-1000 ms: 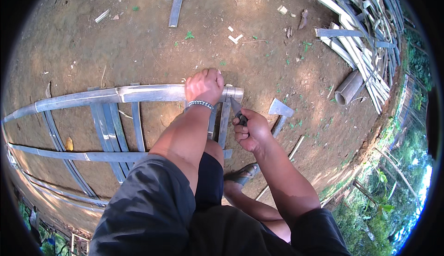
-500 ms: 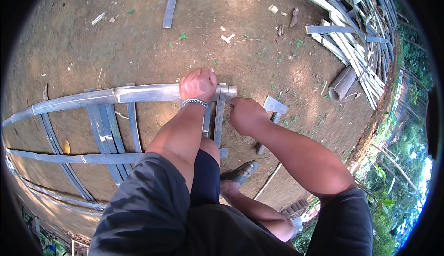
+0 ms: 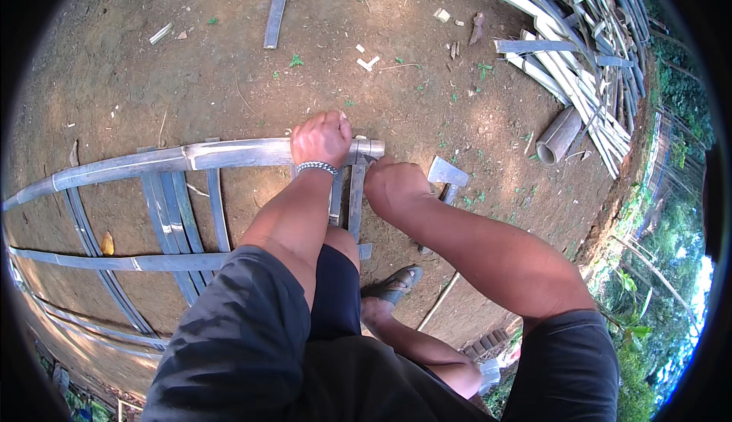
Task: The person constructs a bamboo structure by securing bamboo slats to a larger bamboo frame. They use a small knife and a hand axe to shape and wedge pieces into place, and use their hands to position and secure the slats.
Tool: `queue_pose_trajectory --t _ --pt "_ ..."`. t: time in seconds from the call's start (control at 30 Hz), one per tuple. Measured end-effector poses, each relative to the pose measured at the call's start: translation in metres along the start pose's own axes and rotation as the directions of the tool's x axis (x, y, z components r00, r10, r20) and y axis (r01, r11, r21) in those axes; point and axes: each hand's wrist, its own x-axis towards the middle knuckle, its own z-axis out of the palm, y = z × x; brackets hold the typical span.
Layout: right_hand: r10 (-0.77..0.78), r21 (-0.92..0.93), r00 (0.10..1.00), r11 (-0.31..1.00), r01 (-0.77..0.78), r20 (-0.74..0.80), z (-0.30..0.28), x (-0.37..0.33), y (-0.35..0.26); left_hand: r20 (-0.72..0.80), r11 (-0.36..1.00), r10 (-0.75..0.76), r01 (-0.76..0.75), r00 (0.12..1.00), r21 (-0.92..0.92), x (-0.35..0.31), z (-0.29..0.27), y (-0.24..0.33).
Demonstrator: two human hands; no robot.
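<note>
A long split-bamboo pole (image 3: 236, 154) runs across the far edge of a bamboo frame lying over the ground. My left hand (image 3: 321, 138), a bracelet at its wrist, is closed over the pole near its right end. Just right of it, thin dark lines of binding cross the pole above an upright slat (image 3: 356, 201). My right hand (image 3: 396, 186) is closed beside that joint; a small dark tip shows at its fingers against the pole, but what it holds is mostly hidden.
A hatchet-like tool with a broad metal blade (image 3: 447, 172) lies right of my right hand. Other slats (image 3: 171, 216) cross a middle rail (image 3: 114, 260) at left. Piled bamboo strips (image 3: 564, 56) and a hollow bamboo piece (image 3: 559, 136) lie at upper right. My sandalled foot (image 3: 396, 285) is below.
My right hand has moved slightly left, closer to the joint, and the dark tip now shows at its fingers. My left hand stays closed over the pole. The whole view has shifted slightly.
</note>
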Motion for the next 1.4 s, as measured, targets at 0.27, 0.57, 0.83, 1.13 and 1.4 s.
queue_pose_trajectory --t 0.27,0.57,0.83,1.13,1.4 --pt "0.078 0.962 0.962 -0.103 -0.253 0.261 0.035 0.011 0.027 0.088 0.999 -0.039 0.04 0.995 -0.004 0.002 -0.008 0.001" --pt "0.127 0.565 0.943 0.822 0.074 -0.308 0.08 0.02 0.029 0.016 0.999 0.009 -0.009 1.0 -0.031 0.0 -0.001 0.013" --pt "0.038 0.436 0.999 0.899 -0.029 -0.013 0.02 0.015 0.019 -0.015 1.0 0.014 -0.013 1.0 0.007 -0.001 -0.003 0.003" --pt "0.147 0.882 0.946 -0.425 -0.204 0.289 0.068 0.011 0.007 -0.01 0.999 0.027 -0.027 1.0 0.03 -0.001 -0.003 0.005" --pt "0.018 0.237 0.997 0.972 0.0 -0.074 0.036 0.016 0.015 -0.072 0.998 0.05 -0.046 0.996 0.045 0.0 -0.001 0.003"
